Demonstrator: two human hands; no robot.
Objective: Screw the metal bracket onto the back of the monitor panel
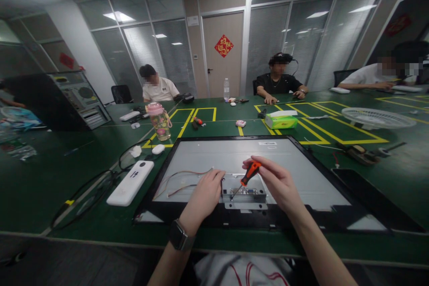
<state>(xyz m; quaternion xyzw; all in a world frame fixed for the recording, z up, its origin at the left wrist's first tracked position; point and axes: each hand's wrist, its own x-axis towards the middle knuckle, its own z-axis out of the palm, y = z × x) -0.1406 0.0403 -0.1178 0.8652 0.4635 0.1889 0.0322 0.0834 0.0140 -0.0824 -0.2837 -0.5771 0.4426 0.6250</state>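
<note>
My right hand (276,181) grips a screwdriver (251,173) with an orange and black handle. The screwdriver is tilted, its shaft slanting down to the left and its tip at the left part of a metal bracket (246,206) with a row of ports. My left hand (208,190), a dark watch on its wrist, has its fingers together and curled at the bracket's left end; its fingertips are partly hidden. Under both hands a flat display panel (284,154) with a black frame lies back side up. Thin cables (177,174) run over it, left of my left hand.
Left of the panel lie a white power bank (130,183), black cables (90,201) and a pink-lidded bottle (159,120). A dark flat slab (375,194) lies at right. Beyond are a green tissue pack (280,121) and a white fan grille (377,118). Several people sit around the table.
</note>
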